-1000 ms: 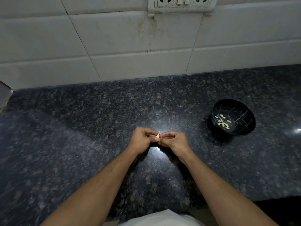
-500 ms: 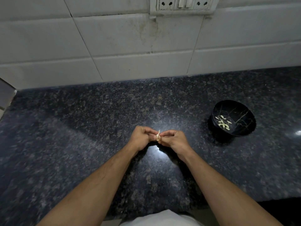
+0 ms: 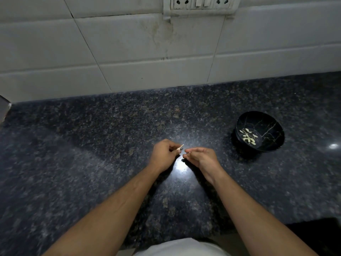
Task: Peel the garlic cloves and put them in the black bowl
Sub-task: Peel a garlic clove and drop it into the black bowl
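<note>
Where left grip (image 3: 167,154) pinches: garlic clove (image 3: 180,147)

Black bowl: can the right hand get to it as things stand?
Probably yes. The black bowl sits open-topped on the counter to the right hand's right, with only bare countertop between them.

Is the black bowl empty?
No, the black bowl on the counter already has a small pile of pale peeled garlic cloves lying in its bottom.
</note>
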